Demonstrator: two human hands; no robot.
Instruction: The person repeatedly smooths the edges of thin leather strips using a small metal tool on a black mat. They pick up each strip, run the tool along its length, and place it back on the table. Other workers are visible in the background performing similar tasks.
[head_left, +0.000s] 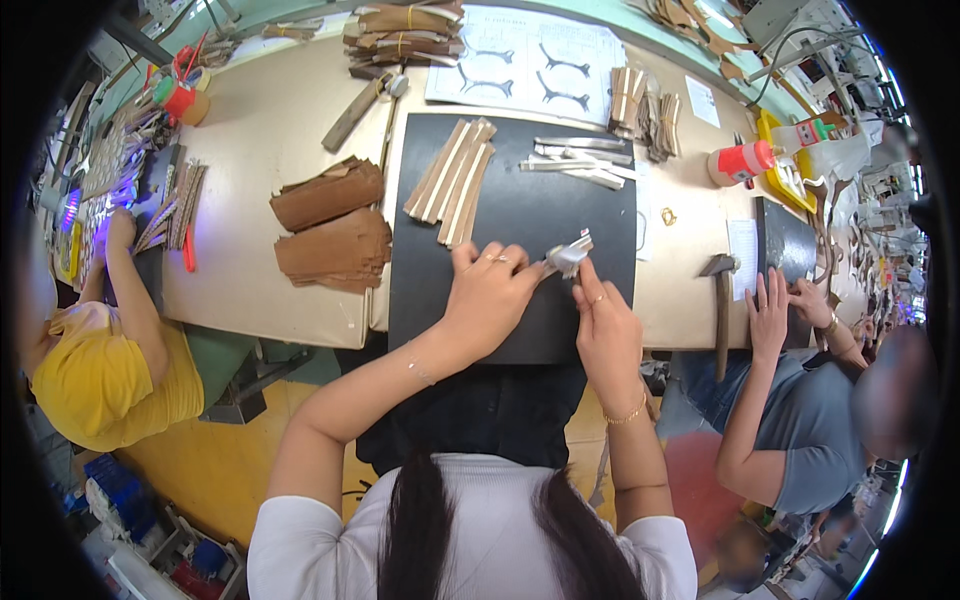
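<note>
My left hand (492,290) and right hand (603,322) both pinch a small pale strip piece (569,254) over the near part of the black mat (520,210), fingers closed narrowly to steady it. Tan strips (452,180) lie farther left, within reach.

A beige surface (280,140) carried a black mat (520,200) at its middle. On the mat lay a fan of tan strips (452,180) and a few pale strips (580,160). Left of the mat sat two stacks of brown pieces (330,225), and a bundled pile (405,35) lay at the far edge beside a white printed sheet (530,65). Right of the mat stood a red-capped bottle (742,162), with a hammer (720,300) near the front edge.
</note>
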